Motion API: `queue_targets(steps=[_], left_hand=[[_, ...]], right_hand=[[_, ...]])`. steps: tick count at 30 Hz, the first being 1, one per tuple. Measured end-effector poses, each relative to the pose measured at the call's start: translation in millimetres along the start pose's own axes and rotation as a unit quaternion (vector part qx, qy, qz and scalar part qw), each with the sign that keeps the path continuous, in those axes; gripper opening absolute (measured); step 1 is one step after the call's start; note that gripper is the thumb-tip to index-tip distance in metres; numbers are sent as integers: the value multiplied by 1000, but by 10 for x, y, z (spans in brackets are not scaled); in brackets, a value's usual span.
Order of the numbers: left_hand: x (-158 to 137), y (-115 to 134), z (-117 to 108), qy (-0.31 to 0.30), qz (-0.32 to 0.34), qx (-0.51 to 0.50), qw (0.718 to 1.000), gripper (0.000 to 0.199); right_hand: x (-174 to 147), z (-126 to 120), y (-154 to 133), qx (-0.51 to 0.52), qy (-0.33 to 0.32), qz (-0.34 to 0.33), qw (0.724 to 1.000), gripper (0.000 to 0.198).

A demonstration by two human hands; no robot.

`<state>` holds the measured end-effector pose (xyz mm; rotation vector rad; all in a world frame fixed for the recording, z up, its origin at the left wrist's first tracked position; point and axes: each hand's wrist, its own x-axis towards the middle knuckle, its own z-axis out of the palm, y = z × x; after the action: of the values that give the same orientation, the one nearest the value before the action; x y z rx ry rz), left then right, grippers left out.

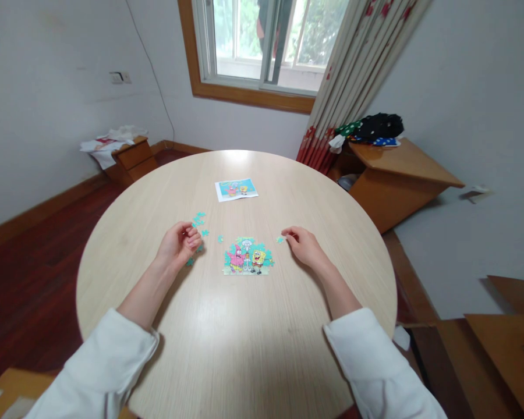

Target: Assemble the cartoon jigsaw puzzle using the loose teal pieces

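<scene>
A partly assembled jigsaw puzzle (247, 256) lies flat on the table, showing a pink starfish, a tall pale figure and a yellow sponge character. My right hand (304, 245) is to its right, thumb and fingers pinched at the edge of a small turquoise puzzle piece (280, 240). Left of the puzzle, my left hand (180, 244) is raised with curled fingers; whatever it may hold is hidden. Several loose turquoise pieces (199, 219) lie beyond and beside that hand, some partly covered by it. One single piece (220, 238) rests near the puzzle's upper left corner.
A printed reference picture (236, 190) lies on the far part of the round wooden table (244, 337). Behind are a window (266, 46) and a curtain (353, 70). Wooden stands with cloth items are at the back left (133, 157) and back right (402, 174).
</scene>
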<state>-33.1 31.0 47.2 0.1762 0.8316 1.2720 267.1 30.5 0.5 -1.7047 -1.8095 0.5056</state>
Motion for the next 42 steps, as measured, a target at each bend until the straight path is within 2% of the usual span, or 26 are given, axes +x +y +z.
queue_targets(steps=[7, 17, 26, 35, 42], left_hand=[[13, -2, -14, -5, 0, 2, 1000, 29], [40, -12, -40, -5, -4, -1, 1000, 28], [34, -14, -29, -8, -1, 5, 1000, 29], [29, -11, -32, -8, -1, 4, 1000, 28], [48, -21, -35, -8, -1, 9, 1000, 29]], right_hand=[[-35, -52, 13, 26, -49, -26, 998, 22], [-23, 25, 41, 3, -32, -45, 998, 25], [-43, 9, -76, -33, -15, 6, 999, 12], [-20, 92, 49, -60, -13, -59, 996, 8], [-37, 66, -6, -19, -20, -41, 999, 8]])
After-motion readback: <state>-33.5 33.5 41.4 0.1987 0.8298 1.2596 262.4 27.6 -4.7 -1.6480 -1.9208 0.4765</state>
